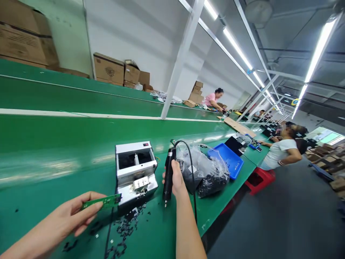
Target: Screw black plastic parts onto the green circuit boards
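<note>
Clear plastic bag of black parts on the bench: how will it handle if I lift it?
The clear plastic bag looks floppy: it slumps in a loose, uneven heap on the green bench. The black pieces inside will probably shift as it lifts. Its thin, crinkled film may slip in the fingers and could tear.

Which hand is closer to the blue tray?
Right. The right hand, holding an electric screwdriver, is just before the plastic bag beside the blue tray; the left hand, holding a green circuit board, is farther off, past the silver machine.
</note>
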Available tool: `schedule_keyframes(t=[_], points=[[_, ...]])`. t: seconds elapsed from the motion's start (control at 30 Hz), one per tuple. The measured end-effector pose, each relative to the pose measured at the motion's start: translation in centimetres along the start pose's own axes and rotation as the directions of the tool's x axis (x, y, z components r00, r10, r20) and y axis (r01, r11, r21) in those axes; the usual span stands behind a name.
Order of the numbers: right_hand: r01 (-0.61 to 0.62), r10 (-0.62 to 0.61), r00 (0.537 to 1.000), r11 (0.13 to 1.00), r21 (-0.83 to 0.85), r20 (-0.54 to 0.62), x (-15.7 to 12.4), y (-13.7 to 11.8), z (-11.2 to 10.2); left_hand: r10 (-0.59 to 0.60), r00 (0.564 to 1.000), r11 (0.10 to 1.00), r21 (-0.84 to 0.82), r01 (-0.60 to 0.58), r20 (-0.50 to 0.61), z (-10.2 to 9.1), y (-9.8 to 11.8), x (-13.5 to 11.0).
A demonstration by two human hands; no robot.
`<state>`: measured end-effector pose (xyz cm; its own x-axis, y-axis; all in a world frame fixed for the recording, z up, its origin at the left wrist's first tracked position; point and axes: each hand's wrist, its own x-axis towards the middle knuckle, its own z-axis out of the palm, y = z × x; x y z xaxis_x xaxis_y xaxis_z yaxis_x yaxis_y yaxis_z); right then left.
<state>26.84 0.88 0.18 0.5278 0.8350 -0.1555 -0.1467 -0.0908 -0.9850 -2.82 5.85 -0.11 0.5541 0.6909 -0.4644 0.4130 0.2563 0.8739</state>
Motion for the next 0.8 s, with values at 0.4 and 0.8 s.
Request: schedule_keyframes(t=[0.4,0.8], points=[[0.117,-0.094,0.993,0.622,-0.774,0.075,1.5,3.9,-1.5,0.135,0.972,0.974,-0.156,-0.167,-0.194,1.6,0.2,-1.7],[0.651,-0.506,0.732,0.323,-0.687,0.456,-6.1,1.4,-0.9,0.176,0.980,0.966,-0.173,-0.190,-0.093,2.1,-0.1,-2.3]])
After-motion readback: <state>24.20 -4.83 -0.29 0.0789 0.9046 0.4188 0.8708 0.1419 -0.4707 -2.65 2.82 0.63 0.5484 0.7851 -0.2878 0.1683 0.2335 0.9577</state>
